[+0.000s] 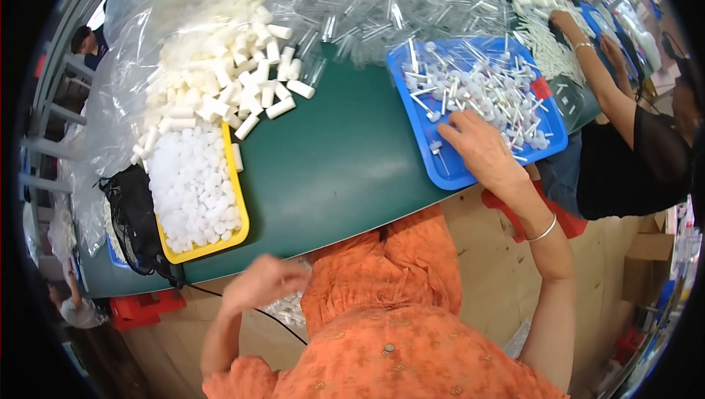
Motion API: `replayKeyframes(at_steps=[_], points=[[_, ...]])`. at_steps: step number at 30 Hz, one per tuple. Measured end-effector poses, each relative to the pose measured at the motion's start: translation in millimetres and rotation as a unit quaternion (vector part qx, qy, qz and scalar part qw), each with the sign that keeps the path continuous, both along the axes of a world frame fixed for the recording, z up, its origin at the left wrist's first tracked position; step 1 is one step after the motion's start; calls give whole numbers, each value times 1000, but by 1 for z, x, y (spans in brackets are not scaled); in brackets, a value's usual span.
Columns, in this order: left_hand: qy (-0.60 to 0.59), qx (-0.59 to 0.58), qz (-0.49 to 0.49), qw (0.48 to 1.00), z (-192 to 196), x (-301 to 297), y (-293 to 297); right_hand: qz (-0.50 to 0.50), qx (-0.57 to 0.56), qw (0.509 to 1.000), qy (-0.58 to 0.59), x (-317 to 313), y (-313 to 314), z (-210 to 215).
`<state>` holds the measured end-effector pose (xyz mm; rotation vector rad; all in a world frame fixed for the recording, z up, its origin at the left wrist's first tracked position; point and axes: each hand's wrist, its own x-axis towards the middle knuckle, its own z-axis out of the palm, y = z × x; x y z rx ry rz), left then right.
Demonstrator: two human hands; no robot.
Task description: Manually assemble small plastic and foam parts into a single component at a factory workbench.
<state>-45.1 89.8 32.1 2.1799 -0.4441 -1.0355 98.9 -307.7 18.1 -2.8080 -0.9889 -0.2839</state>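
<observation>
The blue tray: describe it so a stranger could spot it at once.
Start from the green table and look to its right side, by the near edge. There sits the blue tray, filled with small white capped sticks, with the person's right hand resting in it. The tray on the table's left side is yellow and holds white round pieces.

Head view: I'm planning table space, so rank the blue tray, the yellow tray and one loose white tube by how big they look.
1. Blue tray and yellow tray look about alike; fisheye bending makes ranking them unsure.
2. A loose white tube, far smaller than either tray.
</observation>
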Motion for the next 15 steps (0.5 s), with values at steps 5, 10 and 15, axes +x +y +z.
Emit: replayKeyframes(at_steps=[5, 10, 15], points=[[-557, 40, 82, 825, 1, 145, -33, 1, 174, 984, 25, -11, -3, 13], [-625, 165, -15, 763, -28, 225, -30, -115, 631, 743, 193, -64, -16, 10], [-656, 56, -9, 753, -10, 213, -47, -127, 762, 595, 220, -88, 3, -10]])
